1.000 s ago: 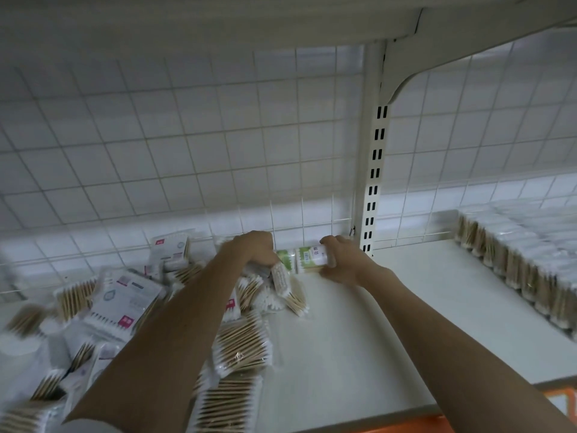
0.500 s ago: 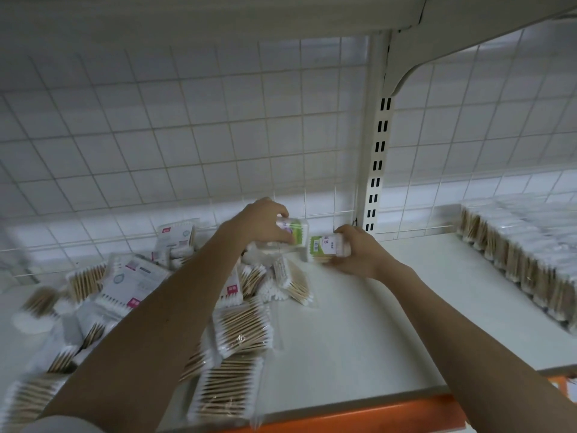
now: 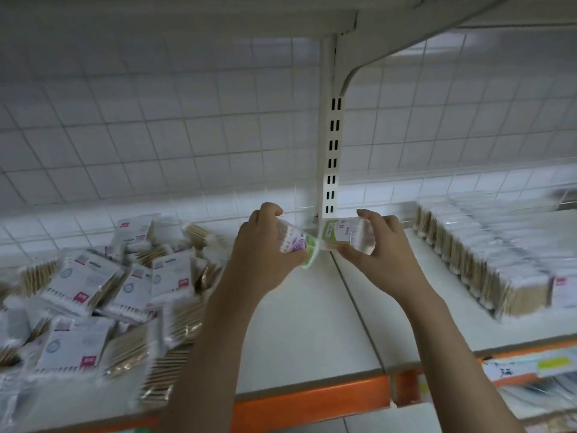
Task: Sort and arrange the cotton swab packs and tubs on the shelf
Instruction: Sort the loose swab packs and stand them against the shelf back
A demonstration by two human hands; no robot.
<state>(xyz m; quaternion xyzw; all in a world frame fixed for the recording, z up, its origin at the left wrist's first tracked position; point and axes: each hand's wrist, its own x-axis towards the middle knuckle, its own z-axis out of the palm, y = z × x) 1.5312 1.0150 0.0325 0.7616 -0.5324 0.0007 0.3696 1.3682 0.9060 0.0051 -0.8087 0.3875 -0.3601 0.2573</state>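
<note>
My left hand (image 3: 262, 260) grips a clear cotton swab tub with a purple label and green base (image 3: 295, 245), tipped on its side above the shelf. My right hand (image 3: 384, 245) grips a second clear tub with a green label (image 3: 342, 234), also held sideways. The two tubs meet end to end near the white upright post (image 3: 331, 145). A loose heap of flat cotton swab packs (image 3: 103, 285) covers the left part of the white shelf (image 3: 299, 332). A neat row of swab packs (image 3: 487, 257) stands on the right shelf section.
A white wire grid backs the shelf in front of tiled wall (image 3: 156, 135). The shelf above (image 3: 218, 14) hangs low overhead. An orange front rail (image 3: 312, 401) edges the shelf, with a price label strip (image 3: 530, 367) at the right. A seam (image 3: 356, 304) divides the two shelf boards.
My left hand has lifted a tub out of the heap and brought it right against the tub in my right hand. Both hands have risen off the shelf. The view has shifted right.
</note>
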